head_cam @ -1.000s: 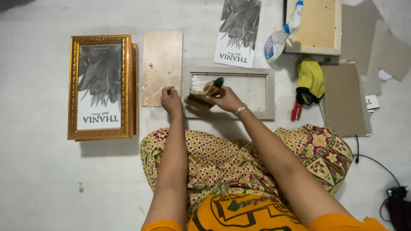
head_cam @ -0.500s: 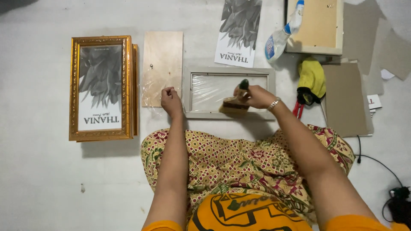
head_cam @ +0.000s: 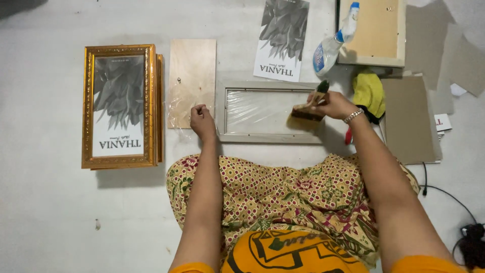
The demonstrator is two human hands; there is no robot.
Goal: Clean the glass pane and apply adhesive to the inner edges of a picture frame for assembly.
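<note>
A flat wooden brush with a green-tipped handle [head_cam: 309, 107] is gripped in the right hand [head_cam: 333, 104] and laid on the right end of the pale grey rectangular picture frame [head_cam: 270, 137] on the floor. The frame's left edge is touched by the loosely curled left hand [head_cam: 202, 120].

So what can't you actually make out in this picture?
- Brush handle: wrapped by the right hand, head view.
- Left hand fingertips: curled under, so their grip at the grey frame stays unclear.
- Red tool: mostly behind the right forearm.
- Black cable: cut by the right edge.
</note>
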